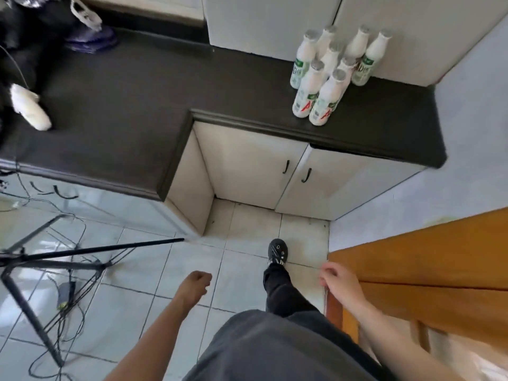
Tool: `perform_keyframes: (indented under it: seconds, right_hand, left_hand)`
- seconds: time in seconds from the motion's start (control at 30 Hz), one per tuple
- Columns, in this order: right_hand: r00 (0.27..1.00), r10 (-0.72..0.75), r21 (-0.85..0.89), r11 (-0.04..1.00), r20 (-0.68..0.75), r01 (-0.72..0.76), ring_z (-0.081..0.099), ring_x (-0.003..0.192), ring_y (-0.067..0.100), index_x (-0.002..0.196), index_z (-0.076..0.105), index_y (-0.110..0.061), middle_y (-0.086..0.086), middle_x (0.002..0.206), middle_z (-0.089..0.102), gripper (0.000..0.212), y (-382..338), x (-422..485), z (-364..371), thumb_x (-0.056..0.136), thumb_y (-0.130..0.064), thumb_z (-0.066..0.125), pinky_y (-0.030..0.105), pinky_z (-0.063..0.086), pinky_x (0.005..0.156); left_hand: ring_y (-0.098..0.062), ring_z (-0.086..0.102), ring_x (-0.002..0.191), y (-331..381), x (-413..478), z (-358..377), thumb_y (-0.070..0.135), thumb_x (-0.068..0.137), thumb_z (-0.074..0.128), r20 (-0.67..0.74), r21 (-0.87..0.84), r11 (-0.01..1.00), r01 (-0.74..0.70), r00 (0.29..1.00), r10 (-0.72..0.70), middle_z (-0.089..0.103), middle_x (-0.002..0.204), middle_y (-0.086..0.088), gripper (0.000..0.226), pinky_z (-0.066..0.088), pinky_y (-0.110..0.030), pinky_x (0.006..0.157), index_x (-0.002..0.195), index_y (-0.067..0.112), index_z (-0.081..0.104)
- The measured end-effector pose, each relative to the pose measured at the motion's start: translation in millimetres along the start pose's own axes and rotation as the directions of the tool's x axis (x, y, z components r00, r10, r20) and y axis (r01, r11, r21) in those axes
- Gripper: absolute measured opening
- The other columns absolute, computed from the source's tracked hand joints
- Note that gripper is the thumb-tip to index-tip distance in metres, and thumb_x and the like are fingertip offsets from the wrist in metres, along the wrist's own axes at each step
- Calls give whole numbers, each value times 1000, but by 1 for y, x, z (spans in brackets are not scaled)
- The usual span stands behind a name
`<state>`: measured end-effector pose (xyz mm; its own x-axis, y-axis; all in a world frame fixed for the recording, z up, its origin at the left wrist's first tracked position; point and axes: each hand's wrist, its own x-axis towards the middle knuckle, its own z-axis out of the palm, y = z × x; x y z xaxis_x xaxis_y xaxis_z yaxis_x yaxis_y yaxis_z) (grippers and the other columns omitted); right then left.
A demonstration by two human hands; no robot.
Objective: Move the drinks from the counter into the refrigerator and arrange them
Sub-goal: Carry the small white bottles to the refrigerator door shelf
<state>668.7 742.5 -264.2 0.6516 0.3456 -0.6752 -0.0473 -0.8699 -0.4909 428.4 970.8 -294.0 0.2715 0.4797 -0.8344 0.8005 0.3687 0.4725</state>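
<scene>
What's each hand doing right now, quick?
Left hand: fingers curled, holding nothing.
Right hand: at the wooden panel edge; grip cannot be told.

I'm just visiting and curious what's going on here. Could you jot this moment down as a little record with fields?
place: kitchen corner, dark counter over pale cabinets
drinks: about eight white bottles, upright, clustered on the counter's right end
left hand: curled, holding nothing
right hand: at the wooden door edge; grip unclear
refrigerator: not in view
floor: tripod, left
</scene>
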Motion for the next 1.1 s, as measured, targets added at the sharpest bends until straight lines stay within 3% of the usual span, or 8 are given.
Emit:
perform_keyframes:
  seconds: [0.2, 0.3, 0.4, 0.47, 0.57, 0.87, 1.0, 1.1]
  right_hand:
    - [981, -151, 47, 986, -118, 158, 58, 103, 15, 120, 58, -17, 0, 112, 62, 25, -93, 97, -93, 97, -22, 52, 23, 43, 84]
    - [937, -251, 143, 946, -243, 290, 58, 102, 14, 114, 61, -19, -2, 109, 63, 20, -152, 135, -141, 96, -21, 53, 23, 41, 83]
    - [865, -337, 129, 904, -371, 408, 61, 94, 7, 112, 62, -20, -10, 98, 63, 20, -207, 156, -169, 94, -19, 53, 14, 42, 75]
    - [810, -402, 100, 869, -427, 484, 59, 90, -4, 115, 60, -21, -17, 96, 61, 23, -231, 164, -175, 93, -23, 54, 6, 43, 69]
    - [746, -499, -5, 832, -441, 554, 57, 94, 0, 121, 54, -23, -14, 106, 56, 32, -257, 168, -173, 90, -33, 56, 17, 46, 73]
    - [650, -568, -195, 809, -505, 555, 57, 102, 11, 120, 57, -8, -1, 110, 60, 40, -287, 174, -180, 86, -28, 66, 29, 50, 84]
    - [635, -578, -213, 802, -512, 558, 58, 99, 10, 118, 58, -8, -1, 110, 61, 37, -295, 178, -177, 87, -26, 65, 19, 45, 83]
    - [639, -557, -181, 811, -531, 557, 57, 102, 10, 120, 57, -10, -3, 112, 60, 36, -297, 179, -169, 91, -32, 57, 19, 45, 86]
  left_hand:
    - [-19, 55, 79, 129, 34, 23, 19, 92, 46, -59, 12, 995, -102, 993, 102, 55, 86, -5, 20, 38, -31, 66, 72, 21, 47]
    - [-22, 62, 92, 212, 48, 31, 24, 95, 50, -125, -1, 972, -236, 964, 234, 66, 97, -5, 13, 45, -34, 84, 88, 20, 59]
    - [-15, 62, 96, 288, 50, 35, 28, 96, 51, -163, -5, 919, -394, 907, 388, 65, 96, 7, 9, 43, -26, 79, 98, 25, 60]
    - [-2, 61, 95, 326, 52, 35, 29, 95, 52, -156, -24, 867, -498, 858, 489, 65, 96, 16, 10, 42, -13, 76, 96, 33, 61]
    - [9, 57, 92, 375, 59, 34, 27, 93, 54, -146, 28, 768, -639, 758, 636, 63, 100, 19, 14, 40, -2, 74, 98, 39, 59]
    - [-3, 47, 115, 475, 88, 47, 32, 89, 62, 138, 217, 402, -890, 435, 890, 49, 121, 19, 43, 38, -22, 95, 129, 23, 50]
    - [2, 43, 113, 487, 98, 50, 37, 89, 61, 248, 233, 348, -908, 401, 882, 50, 118, 21, 43, 36, -16, 95, 128, 25, 49]
    - [-1, 51, 105, 486, 104, 47, 42, 85, 61, 216, 194, 418, -887, 455, 864, 56, 108, 19, 36, 45, -22, 88, 118, 29, 53]
